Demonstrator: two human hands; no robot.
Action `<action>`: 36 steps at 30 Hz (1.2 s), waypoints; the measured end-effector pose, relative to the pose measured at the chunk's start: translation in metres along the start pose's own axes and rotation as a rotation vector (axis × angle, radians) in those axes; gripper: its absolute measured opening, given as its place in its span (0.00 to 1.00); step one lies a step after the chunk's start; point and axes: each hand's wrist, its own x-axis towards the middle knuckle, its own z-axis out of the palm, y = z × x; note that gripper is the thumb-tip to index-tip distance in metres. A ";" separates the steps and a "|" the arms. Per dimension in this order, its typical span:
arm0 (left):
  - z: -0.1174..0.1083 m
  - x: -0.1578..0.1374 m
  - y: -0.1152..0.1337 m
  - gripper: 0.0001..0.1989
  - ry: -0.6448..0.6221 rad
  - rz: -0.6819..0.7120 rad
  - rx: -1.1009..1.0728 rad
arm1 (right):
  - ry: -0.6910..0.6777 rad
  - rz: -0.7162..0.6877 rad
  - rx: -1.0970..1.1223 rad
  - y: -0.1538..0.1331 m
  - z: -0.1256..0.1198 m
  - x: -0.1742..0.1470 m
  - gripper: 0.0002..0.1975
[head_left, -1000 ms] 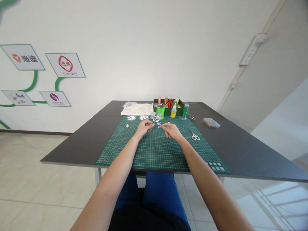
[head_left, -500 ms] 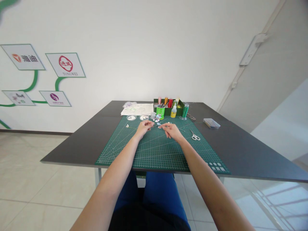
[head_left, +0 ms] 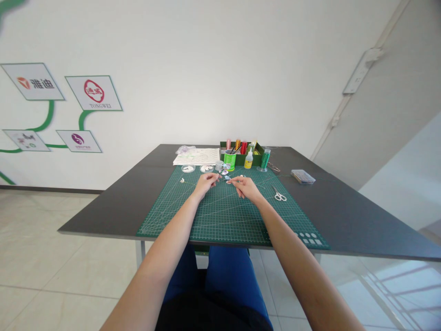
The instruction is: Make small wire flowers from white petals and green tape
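Over the green cutting mat (head_left: pixel 227 216), my left hand (head_left: pixel 207 185) is closed in a pinch. A thin stem-like piece with a small pale blue flower-like tip (head_left: pixel 225 167) rises from its fingertips. Facing it, my right hand (head_left: pixel 245 187) has thumb and forefinger pressed together beside a small light-blue piece (head_left: pixel 227 178); whatever they pinch is too small to make out. To the left of my left hand, a small white flower (head_left: pixel 182 180) on a thin green stem lies on the mat.
Two shallow dishes (head_left: pixel 188 168) with small pieces stand behind, near white sheets (head_left: pixel 198 156). A green tin (head_left: pixel 229 160), a glue bottle (head_left: pixel 248 160), a glitter tube (head_left: pixel 265 159) and a box of tubes (head_left: pixel 237 158) line the back. White-handled scissors (head_left: pixel 280 196) and a clear case (head_left: pixel 302 177) lie right.
The small flower-like tip at my left fingertips has shifted and turned slightly. Both hands stay almost in the same place.
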 end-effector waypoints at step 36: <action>-0.001 0.001 -0.001 0.18 0.004 0.000 0.016 | -0.004 0.006 0.010 0.002 0.000 0.001 0.21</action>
